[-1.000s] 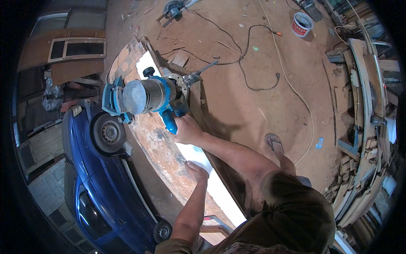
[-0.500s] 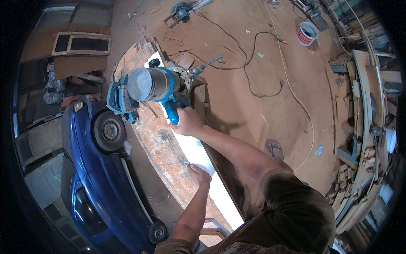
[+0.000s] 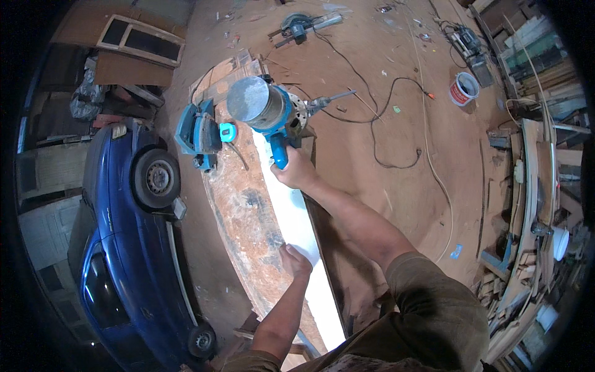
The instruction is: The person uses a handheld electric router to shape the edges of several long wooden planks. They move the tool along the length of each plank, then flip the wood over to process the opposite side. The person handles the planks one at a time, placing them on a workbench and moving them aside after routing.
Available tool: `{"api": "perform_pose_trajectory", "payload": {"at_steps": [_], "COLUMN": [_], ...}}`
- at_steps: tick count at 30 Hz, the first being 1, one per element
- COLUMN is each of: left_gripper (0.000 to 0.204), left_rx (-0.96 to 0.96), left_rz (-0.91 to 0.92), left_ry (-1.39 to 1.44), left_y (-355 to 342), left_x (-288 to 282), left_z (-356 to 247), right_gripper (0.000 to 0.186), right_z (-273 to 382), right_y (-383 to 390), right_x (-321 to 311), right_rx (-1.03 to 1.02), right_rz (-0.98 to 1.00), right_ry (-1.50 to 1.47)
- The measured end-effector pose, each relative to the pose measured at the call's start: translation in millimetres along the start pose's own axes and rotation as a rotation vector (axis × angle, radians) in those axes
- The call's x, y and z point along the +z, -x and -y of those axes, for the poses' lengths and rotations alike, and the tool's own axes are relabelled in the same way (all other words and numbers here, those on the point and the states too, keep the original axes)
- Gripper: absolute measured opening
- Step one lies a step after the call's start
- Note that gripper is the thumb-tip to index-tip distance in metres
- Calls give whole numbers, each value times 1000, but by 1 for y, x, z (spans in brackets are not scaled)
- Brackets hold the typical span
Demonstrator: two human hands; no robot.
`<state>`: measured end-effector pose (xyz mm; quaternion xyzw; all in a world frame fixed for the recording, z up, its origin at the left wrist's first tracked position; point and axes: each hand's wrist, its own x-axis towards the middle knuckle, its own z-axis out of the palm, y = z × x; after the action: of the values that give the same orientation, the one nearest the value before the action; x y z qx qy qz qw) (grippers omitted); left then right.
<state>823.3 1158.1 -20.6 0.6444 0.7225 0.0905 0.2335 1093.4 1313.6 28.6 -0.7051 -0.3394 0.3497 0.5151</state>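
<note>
My right hand (image 3: pixel 296 170) is wrapped round the blue handle of a router (image 3: pixel 259 105), whose round metal motor top faces up. The router stands over the far part of a long white board (image 3: pixel 291 217), and its base is partly hidden. Lower down, my left hand (image 3: pixel 295 260) grips the left edge of this board. Under the board lies a worn, dusty wooden workbench (image 3: pixel 238 229). Left of the router sit a blue power planer (image 3: pixel 198 135) and a turquoise tape measure (image 3: pixel 228 132).
A circular saw (image 3: pixel 299 28) lies on the dirt floor beyond the bench, with a black cord (image 3: pixel 372 118) trailing right. A white-and-red bucket (image 3: pixel 463 90) stands farther right. A blue car (image 3: pixel 124 229) is parked left; stacked timber (image 3: pixel 527 248) lines the right side.
The view has shifted, so the bench and router appear farther right. The router's top has moved away from the planer, uncovering the tape measure. Both hands keep their holds.
</note>
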Motion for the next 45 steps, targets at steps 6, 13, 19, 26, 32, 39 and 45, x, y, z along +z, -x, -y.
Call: {"api": "perform_pose_trajectory", "payload": {"at_steps": [6,13,19,26,32,39,45], "left_gripper": [57,52,47,44,45,46,47], "left_rx": [59,19,41,26,-51,1,3], "left_rz": [-4,32,42,59,125,66,57], "left_ry": [10,21,25,18,-49,-49,-14], "left_y": [0,-1,-5,0,-1,0,2], "left_x": [-4,-7,-10,-17,-27,-18,-20], "left_z": [-9,2,-2,0,-11,-3,-3], "right_gripper": [39,32,29,32,37,38,25], "right_z": [-2,6,-13,8,-7,3,-4], "right_y": [-16,-31,-48,-46,-57,-55,12], "right_x": [2,3,8,4,8,1,-50], "right_rx": [-19,-46,3,-89,-71,-119,-151], "right_rz": [-76,-106,-126,-122,-70,-110,-161], "right_ry": [-44,-39,-30,-81,-156,-103,27]}}
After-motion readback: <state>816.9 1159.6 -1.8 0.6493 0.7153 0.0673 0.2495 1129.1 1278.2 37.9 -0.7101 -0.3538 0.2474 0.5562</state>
